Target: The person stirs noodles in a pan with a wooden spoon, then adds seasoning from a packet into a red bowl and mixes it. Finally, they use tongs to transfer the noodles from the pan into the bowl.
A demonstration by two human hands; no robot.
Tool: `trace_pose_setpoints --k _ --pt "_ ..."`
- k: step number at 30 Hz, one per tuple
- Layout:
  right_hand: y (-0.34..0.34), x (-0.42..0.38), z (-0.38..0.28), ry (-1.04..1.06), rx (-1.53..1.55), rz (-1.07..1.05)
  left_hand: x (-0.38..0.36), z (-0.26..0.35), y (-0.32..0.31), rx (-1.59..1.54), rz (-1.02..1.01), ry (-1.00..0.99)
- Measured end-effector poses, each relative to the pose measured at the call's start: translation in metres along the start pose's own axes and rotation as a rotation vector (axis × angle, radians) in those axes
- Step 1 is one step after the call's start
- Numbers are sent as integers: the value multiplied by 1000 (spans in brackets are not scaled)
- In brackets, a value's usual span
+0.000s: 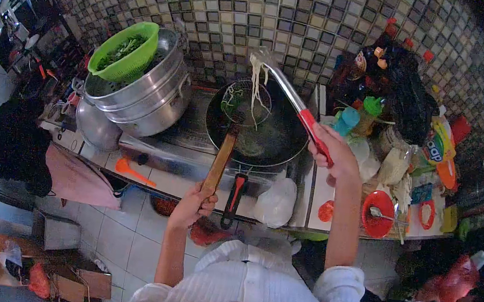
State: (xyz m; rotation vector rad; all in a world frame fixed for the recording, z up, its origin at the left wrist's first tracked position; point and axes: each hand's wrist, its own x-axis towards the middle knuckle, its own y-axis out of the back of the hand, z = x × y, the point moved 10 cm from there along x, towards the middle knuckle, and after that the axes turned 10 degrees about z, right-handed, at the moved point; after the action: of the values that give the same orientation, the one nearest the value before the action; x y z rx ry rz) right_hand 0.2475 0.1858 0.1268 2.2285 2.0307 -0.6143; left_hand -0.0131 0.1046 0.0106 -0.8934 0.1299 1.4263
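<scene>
My left hand [190,206] is closed round the wooden handle of a wire strainer [224,161]. The strainer's round mesh basket lies over a black wok [282,140] and has green leaves [233,99] in it. In my right hand [337,153] is a pair of tongs [298,106] with red grips and metal arms. Pale noodles [257,84] hang from the tongs' tips down toward the strainer. Cloudy liquid shows in the wok below. The wok's black and red handle [234,201] points toward me, and neither hand touches it.
Left of the wok stands a large metal steamer pot [147,95] with a green basket [123,54] of leaves on top. An orange ladle [132,169] and a white plastic bag [276,203] lie at the counter's front. Bottles [372,109] and a red bowl [378,213] crowd the right side.
</scene>
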Motion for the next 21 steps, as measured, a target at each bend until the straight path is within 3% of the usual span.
trace_pose_setpoints --k 9,15,18,21 --pt "-11 8 -18 77 -26 -65 6 -10 2 15 -51 53" --pt "-7 12 8 63 -143 30 -1 -4 -1 -27 -31 40" --pt "-2 33 32 140 -375 46 -4 -3 -2 -53 -29 50" --pt "-9 37 19 547 -1106 226 -6 1 -4 9 -10 31"
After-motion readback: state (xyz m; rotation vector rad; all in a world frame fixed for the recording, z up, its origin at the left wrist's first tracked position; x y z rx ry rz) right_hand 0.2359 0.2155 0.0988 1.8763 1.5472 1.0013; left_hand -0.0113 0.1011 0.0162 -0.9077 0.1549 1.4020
